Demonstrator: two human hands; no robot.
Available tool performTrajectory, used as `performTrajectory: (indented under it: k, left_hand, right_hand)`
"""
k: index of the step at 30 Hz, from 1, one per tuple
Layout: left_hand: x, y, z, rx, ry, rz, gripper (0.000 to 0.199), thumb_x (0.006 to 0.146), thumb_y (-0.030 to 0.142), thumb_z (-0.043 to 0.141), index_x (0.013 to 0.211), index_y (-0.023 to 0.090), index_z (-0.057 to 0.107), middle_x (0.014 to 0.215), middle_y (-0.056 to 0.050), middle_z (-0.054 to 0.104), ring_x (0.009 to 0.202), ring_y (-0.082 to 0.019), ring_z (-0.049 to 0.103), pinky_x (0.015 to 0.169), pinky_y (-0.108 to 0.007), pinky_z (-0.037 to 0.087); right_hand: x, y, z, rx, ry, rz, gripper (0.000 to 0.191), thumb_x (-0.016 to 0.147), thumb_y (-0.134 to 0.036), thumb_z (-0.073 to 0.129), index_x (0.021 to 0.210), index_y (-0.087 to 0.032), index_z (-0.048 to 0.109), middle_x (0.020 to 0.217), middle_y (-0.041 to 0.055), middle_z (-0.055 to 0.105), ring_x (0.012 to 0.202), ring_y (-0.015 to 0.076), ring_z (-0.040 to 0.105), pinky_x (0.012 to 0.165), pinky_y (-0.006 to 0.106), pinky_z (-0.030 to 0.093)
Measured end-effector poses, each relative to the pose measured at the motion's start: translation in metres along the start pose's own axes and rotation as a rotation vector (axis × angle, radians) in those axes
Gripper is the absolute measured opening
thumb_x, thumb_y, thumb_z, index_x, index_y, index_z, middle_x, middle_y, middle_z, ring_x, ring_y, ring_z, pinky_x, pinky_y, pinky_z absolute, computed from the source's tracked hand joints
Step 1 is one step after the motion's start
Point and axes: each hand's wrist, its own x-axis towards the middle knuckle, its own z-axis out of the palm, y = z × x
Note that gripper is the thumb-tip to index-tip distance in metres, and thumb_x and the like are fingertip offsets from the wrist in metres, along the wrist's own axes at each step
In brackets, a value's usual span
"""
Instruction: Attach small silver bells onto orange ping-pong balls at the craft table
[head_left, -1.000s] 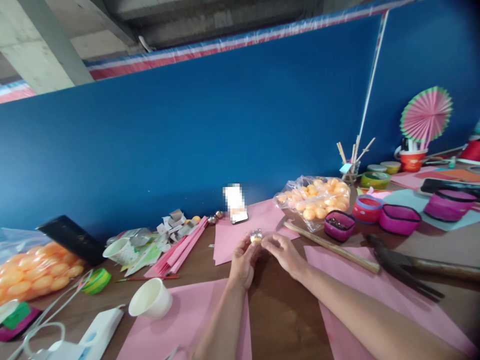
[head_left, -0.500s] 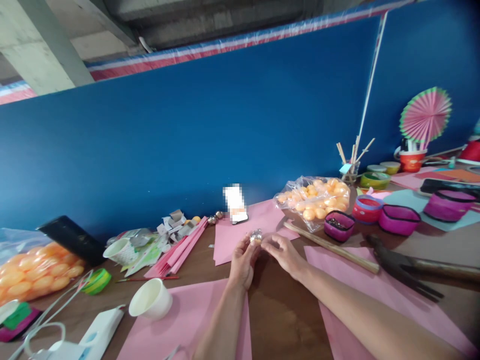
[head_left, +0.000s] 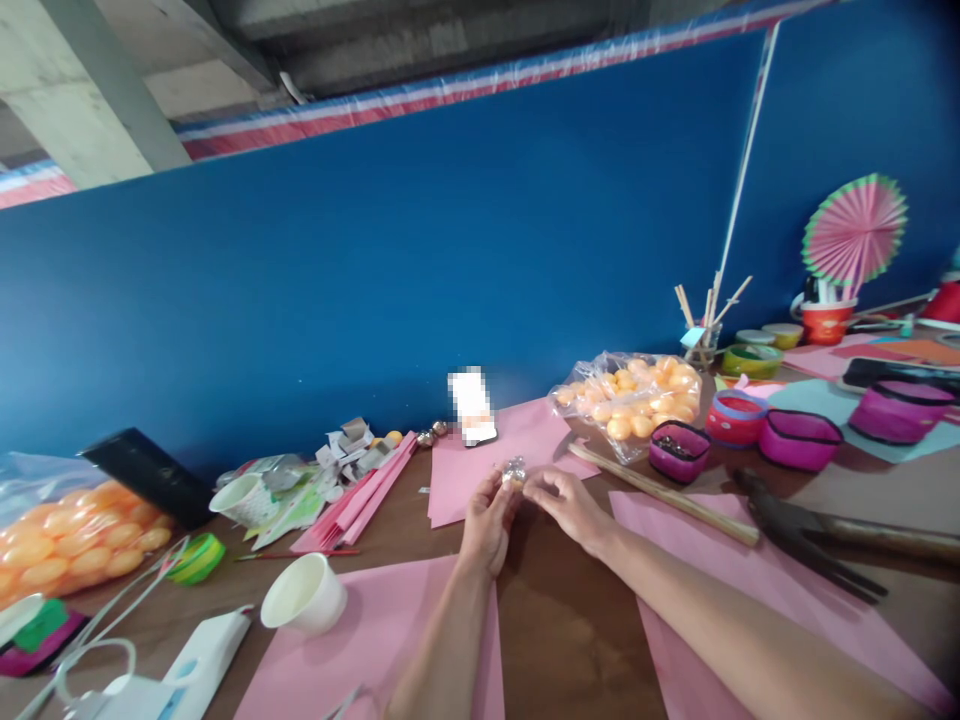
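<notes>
Between the fingers of my left hand [head_left: 487,515] is a small orange ball with shiny silver pieces [head_left: 514,470] on its upper part. My right hand [head_left: 570,505] is just to the right, thumb and fingertips drawn together close beside the ball. Whatever those fingertips pinch is too small to make out. Pink paper [head_left: 457,480] lies beyond both hands, with a propped phone [head_left: 474,410] at its far edge, its screen blurred. A purple pouch [head_left: 679,450] of small dark metallic bits stands to the right, near a wooden stick [head_left: 667,495].
A claw hammer [head_left: 810,530] lies on the right over pink paper. Behind the stick is a clear bag of orange balls [head_left: 637,395]. On the left are a white cup [head_left: 306,595], a power strip [head_left: 202,660] and another bag of orange balls [head_left: 75,535]. A blue partition [head_left: 450,230] closes the back.
Both hands stay almost in place around the small ball, with only a slight shift of the fingers. The whole view moves a little; nothing on the table has been displaced.
</notes>
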Motion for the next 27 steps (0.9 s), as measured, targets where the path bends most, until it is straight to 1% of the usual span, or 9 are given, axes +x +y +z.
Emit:
performTrajectory:
  k: [6, 10, 14, 19, 27]
  left_hand:
    - [-0.0021, 0.0016, 0.0041, 0.009, 0.005, 0.009, 0.04, 0.069, 0.022, 0.062, 0.108, 0.017, 0.054, 0.101, -0.008, 0.062, 0.091, -0.017, 0.058, 0.09, -0.032, 0.038]
    - [-0.0027, 0.0016, 0.0045, 0.0, 0.01, 0.011, 0.04, 0.07, 0.022, 0.061, 0.109, 0.017, 0.054, 0.102, -0.008, 0.062, 0.091, -0.016, 0.058, 0.089, -0.031, 0.039]
    - [-0.0026, 0.0014, 0.0035, -0.023, -0.009, 0.008, 0.039, 0.071, 0.021, 0.059, 0.109, 0.018, 0.053, 0.105, -0.008, 0.06, 0.095, -0.017, 0.056, 0.09, -0.032, 0.038]
    - [-0.0023, 0.0019, 0.0034, -0.021, -0.008, 0.005, 0.039, 0.071, 0.022, 0.06, 0.109, 0.017, 0.053, 0.103, -0.008, 0.061, 0.095, -0.018, 0.056, 0.09, -0.033, 0.038]
    - [-0.0016, 0.0012, 0.0032, -0.007, 0.006, 0.009, 0.042, 0.069, 0.022, 0.062, 0.11, 0.017, 0.053, 0.105, -0.009, 0.061, 0.095, -0.019, 0.057, 0.088, -0.032, 0.039]
  right_hand:
    - [-0.0007, 0.0002, 0.0001, 0.043, 0.01, 0.045, 0.02, 0.074, -0.035, 0.053, 0.074, -0.016, 0.061, 0.08, 0.0036, 0.062, 0.078, 0.017, 0.055, 0.071, 0.027, 0.042]
    - [-0.0007, -0.0036, -0.0004, 0.042, -0.008, 0.031, 0.02, 0.073, -0.034, 0.053, 0.074, -0.016, 0.06, 0.081, 0.0034, 0.061, 0.079, 0.0168, 0.054, 0.072, 0.027, 0.042]
    - [-0.0006, -0.006, -0.0007, 0.045, -0.03, 0.014, 0.018, 0.074, -0.033, 0.052, 0.076, -0.016, 0.06, 0.082, 0.0032, 0.061, 0.08, 0.0165, 0.054, 0.074, 0.027, 0.041]
    - [-0.0008, -0.0061, 0.0, 0.045, -0.022, 0.012, 0.019, 0.074, -0.034, 0.053, 0.075, -0.016, 0.06, 0.081, 0.0025, 0.061, 0.081, 0.0163, 0.054, 0.075, 0.027, 0.041]
    - [-0.0003, -0.005, -0.0005, 0.027, -0.03, 0.056, 0.019, 0.074, -0.034, 0.053, 0.072, -0.016, 0.059, 0.081, 0.0031, 0.061, 0.081, 0.017, 0.054, 0.073, 0.027, 0.041]
